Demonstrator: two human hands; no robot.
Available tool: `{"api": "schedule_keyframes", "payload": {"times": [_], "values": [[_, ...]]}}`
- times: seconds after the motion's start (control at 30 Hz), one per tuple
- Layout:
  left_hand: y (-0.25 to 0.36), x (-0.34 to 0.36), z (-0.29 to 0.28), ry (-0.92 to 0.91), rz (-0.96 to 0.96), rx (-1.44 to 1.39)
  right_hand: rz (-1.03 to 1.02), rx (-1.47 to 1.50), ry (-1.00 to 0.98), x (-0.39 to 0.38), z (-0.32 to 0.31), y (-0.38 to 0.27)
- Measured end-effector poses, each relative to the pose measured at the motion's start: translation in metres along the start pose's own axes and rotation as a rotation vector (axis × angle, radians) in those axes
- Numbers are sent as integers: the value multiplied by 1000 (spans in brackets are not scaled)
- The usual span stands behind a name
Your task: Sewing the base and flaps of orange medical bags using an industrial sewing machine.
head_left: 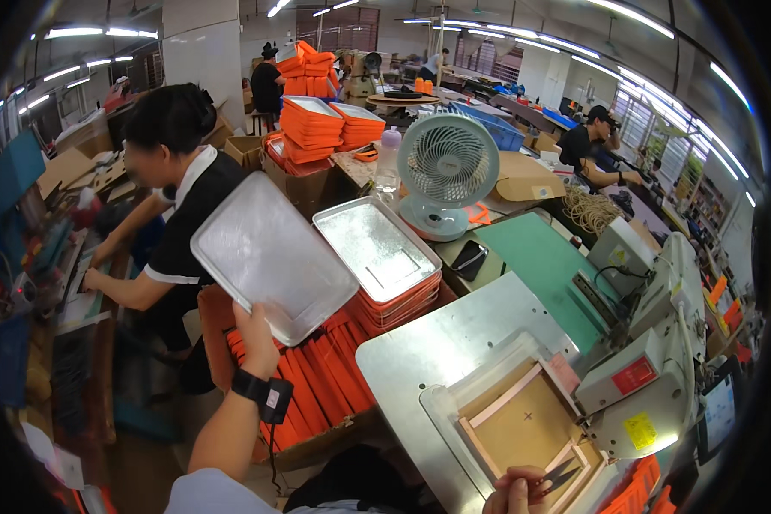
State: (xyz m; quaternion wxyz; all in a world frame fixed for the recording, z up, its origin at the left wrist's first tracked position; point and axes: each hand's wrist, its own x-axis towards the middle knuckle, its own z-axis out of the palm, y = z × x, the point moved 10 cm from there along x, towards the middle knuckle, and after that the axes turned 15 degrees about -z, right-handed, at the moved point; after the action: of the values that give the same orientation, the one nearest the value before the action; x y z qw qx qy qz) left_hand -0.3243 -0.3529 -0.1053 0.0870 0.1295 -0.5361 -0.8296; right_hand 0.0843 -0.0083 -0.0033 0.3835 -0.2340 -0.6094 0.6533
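Observation:
My left hand (257, 343), with a black band on its wrist, grips a shallow metal tray (274, 257) by its lower edge and holds it up at a tilt. Behind it, another metal tray (377, 248) lies on top of a stack with orange edges. At the lower right my right hand (516, 495) is closed round a small pair of thread snips (560, 474), blades pointing away to the right. That hand is over the near end of a wooden frame (510, 397) set on the machine's metal table (437, 343).
A box of orange pieces (317, 368) stands below the tray. A sewing machine (642, 377) is at the right. Beyond are a fan (445, 167), a phone (470, 259) and a green mat (531, 261). A co-worker (188, 197) works close by on the left.

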Motion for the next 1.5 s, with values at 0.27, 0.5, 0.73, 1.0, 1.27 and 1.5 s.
{"api": "schedule_keyframes", "payload": {"times": [0.27,0.5,0.73,1.0,1.27,1.5], "values": [[-190,39,-95,244,-542,153,39,-21,140,4,-29,7],[-234,90,-69,209,-578,572,30,-54,172,9,-36,14],[-256,108,-49,-91,-443,356,75,-65,182,9,-32,15],[-226,96,-51,-150,-401,331,53,-137,79,5,-29,19],[-194,49,-38,261,-482,691,50,-224,-26,-4,-17,11],[-22,3,64,104,208,401,-85,-501,-392,-12,-15,-13]]}}
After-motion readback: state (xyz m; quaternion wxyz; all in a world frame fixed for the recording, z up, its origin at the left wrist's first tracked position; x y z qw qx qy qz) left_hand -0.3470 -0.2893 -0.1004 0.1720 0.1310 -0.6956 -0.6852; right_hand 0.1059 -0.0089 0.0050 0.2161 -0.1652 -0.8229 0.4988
